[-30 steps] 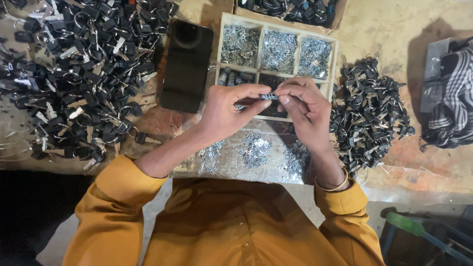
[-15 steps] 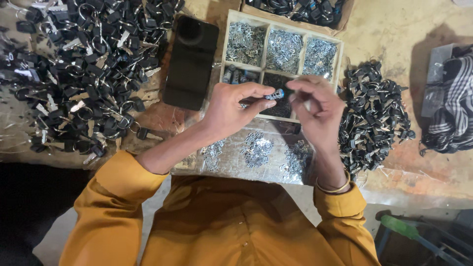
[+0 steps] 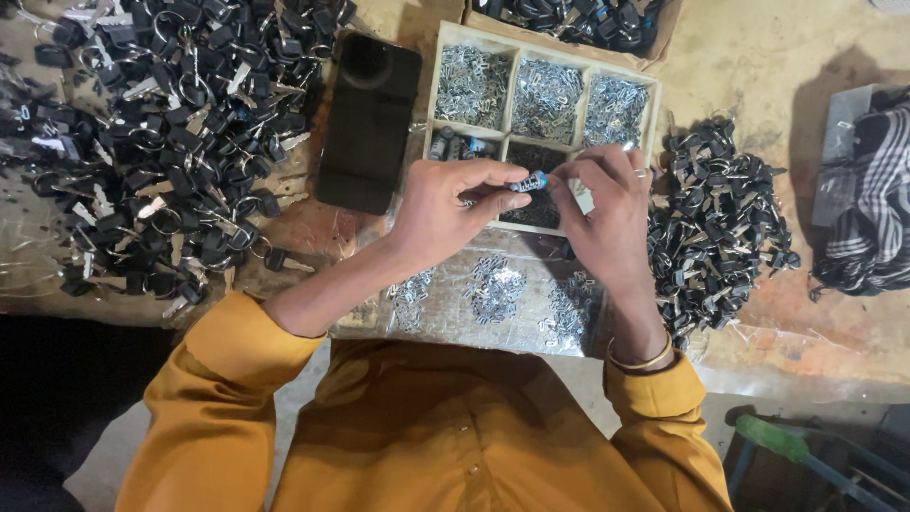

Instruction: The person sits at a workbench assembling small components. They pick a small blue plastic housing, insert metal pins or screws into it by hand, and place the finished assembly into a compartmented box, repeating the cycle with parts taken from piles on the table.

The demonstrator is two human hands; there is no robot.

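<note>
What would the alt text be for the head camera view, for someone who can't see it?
Seen from above, a person in mustard sleeves pinches a small blue-tipped part between the left hand and right hand, over a wooden compartment tray of small metal pieces. Piles of black keys lie either side, with a dark phone beside the tray.

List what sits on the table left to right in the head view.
Big heap of black-headed keys on rings → flat black phone → wooden tray of small silver metal parts → smaller pile of black keys → black-and-white checked cloth.
</note>
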